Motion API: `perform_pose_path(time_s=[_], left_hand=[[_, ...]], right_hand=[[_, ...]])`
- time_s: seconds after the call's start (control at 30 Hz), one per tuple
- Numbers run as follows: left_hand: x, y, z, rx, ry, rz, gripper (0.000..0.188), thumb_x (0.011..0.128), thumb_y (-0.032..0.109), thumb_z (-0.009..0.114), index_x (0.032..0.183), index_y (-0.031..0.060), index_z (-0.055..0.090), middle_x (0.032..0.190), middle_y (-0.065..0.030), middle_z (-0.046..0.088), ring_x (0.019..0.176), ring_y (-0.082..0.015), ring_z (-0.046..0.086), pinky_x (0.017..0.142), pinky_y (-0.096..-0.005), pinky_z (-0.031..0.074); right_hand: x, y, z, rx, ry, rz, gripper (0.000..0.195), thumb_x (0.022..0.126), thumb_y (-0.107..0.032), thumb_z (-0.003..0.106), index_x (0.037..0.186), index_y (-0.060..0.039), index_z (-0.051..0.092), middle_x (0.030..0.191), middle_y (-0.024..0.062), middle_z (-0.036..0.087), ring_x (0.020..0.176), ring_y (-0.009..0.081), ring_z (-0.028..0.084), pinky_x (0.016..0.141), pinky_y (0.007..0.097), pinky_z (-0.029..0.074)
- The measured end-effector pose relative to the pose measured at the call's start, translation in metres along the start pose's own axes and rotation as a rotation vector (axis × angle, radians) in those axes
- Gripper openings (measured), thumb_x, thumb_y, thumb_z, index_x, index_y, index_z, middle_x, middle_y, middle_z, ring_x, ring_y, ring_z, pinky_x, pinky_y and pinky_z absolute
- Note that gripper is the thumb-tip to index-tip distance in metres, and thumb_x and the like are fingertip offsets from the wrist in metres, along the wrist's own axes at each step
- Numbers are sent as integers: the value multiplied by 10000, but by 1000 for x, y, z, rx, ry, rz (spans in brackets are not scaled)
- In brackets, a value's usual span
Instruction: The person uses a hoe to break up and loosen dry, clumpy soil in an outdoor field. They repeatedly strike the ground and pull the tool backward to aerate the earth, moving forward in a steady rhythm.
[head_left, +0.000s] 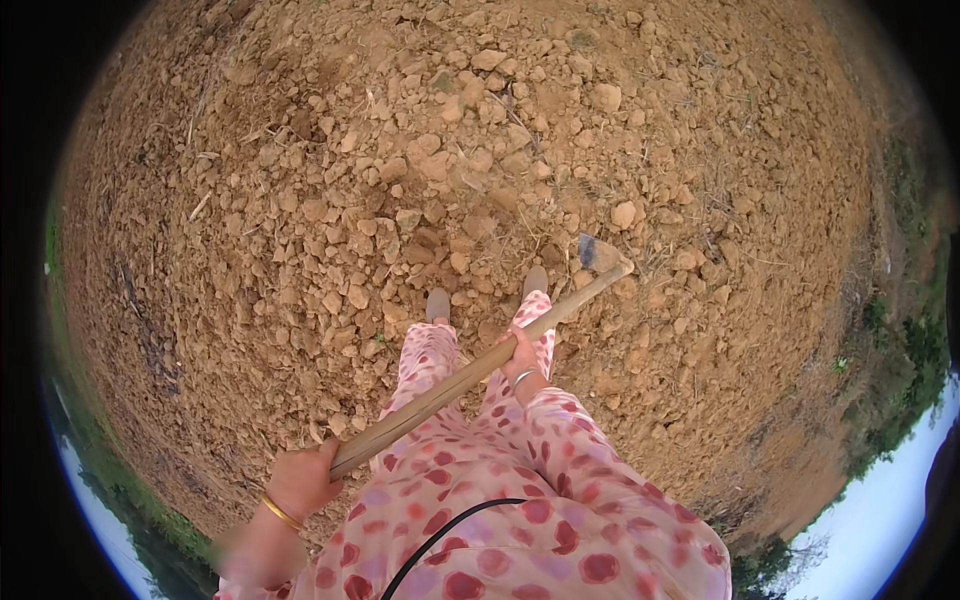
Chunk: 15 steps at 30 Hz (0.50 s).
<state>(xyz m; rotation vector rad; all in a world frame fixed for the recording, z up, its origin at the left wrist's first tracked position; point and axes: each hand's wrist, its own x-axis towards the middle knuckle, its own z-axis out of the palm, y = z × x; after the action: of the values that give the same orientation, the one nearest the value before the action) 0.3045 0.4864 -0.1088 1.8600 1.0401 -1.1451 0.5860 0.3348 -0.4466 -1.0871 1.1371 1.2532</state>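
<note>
A hoe with a long wooden handle (431, 403) slants across the front of my body, from lower left to upper right. Near the handle's butt end my left hand (304, 474) is closed around it, a yellow bangle on that wrist. Farther up the shaft, my right hand (519, 354) grips it, with a silver-coloured bangle at the wrist. The hoe's metal blade (598, 253) is at the far end, just right of my right shoe (535, 280). Whether the blade touches the soil I cannot tell.
Broken brown soil (315, 225) full of clods spreads all around, with bits of dry straw. My left shoe (438, 305) stands among the clods. A black cord (442, 529) curves over my spotted clothing. Green bushes (919, 352) line the right rim.
</note>
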Motion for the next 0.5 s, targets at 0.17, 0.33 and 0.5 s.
perform_pose_path(time_s=[0.17,0.33,0.5], left_hand=[[-7,-25,91,-269,-60,-155,420,636,332,651,1000,141,567,765,-111,641,712,-289,624,658,-395,501],[8,9,165,-447,28,-99,453,625,398,669,1000,160,580,782,-102,646,712,-291,624,662,-387,502],[81,78,198,-433,174,-46,424,651,428,661,969,160,585,782,-104,645,704,-301,623,633,-380,504]], right_hand=[[-3,22,-4,-276,244,-20,142,770,-78,589,774,-72,447,632,58,476,553,194,488,535,315,472],[-8,-22,-9,-440,273,-92,116,737,-82,575,733,-72,460,629,53,467,545,197,477,522,308,453],[-29,-125,53,-383,38,-153,115,732,-119,561,705,-91,453,615,43,460,537,181,460,547,304,436]])
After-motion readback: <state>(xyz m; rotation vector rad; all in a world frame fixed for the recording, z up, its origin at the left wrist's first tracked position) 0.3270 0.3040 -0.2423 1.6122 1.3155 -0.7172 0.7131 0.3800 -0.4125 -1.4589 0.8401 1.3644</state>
